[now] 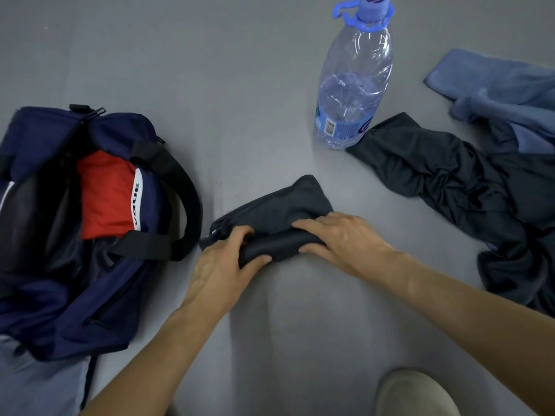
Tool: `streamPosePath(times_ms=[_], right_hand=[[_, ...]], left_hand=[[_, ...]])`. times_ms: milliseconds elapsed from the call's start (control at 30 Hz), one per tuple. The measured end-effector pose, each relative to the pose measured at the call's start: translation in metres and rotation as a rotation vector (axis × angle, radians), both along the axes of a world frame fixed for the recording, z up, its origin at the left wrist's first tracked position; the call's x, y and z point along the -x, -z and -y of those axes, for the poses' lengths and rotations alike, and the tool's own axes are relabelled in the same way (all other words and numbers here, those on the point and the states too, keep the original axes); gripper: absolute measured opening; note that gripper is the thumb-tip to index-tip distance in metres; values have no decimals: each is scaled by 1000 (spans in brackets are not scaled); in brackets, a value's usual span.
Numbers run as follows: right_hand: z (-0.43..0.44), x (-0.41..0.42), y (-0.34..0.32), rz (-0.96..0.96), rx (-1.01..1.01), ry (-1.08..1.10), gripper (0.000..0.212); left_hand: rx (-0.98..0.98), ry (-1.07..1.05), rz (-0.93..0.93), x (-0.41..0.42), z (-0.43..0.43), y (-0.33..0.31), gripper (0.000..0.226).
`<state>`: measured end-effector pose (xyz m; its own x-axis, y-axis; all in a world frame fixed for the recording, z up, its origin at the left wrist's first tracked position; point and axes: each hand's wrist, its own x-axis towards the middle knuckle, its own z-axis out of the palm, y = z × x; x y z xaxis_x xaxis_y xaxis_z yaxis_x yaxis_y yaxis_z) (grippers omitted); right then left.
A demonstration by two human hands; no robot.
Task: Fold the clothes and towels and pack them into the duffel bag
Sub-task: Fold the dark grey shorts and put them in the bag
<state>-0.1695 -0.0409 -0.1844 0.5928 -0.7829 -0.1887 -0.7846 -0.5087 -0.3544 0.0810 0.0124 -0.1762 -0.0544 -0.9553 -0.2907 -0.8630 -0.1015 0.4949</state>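
Note:
A small dark grey garment (276, 208) lies partly rolled on the grey floor in the middle. My left hand (223, 264) grips the rolled near edge at its left end, fingers curled over it and thumb under. My right hand (345, 238) grips the roll's right end the same way. To the left the navy duffel bag (60, 304) lies open, with a folded red garment (105, 196) inside. A crumpled dark garment (468, 187) and a blue towel (504, 88) lie at the right.
A large clear water bottle (354, 82) with a blue cap stands just beyond the garments, touching the crumpled dark one. The bag's black strap (183, 187) loops out toward the rolled garment. A shoe toe (417, 394) shows at the bottom right.

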Motion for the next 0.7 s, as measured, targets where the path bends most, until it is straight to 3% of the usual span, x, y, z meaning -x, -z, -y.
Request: streamPosePath(times_ms=[100,200,267,333,400,433,500,700], right_hand=[[8,1,-12,-69,-185,91,46],[9,-2,-5,-52,-214,204,47],[6,-7,2,-13,-69,213,48],[2,-10,9,14,201,151,44],[-2,-12,14,43,419,39,22],[-6,-14,17,61,469,-13,10],[-14,-16,21,88,478,-48,11],[-25,-1,25,-24,259,-92,55]], left_hand=[[-200,-43,39,3,8,-12,40],[-226,-47,184,12,12,-15,45],[-163,-65,298,17,15,-14,48],[-13,-46,388,19,16,-9,44],[204,24,423,24,12,-1,29],[308,71,423,26,8,3,19],[403,137,396,29,-2,11,11],[205,252,369,14,-27,17,66]])
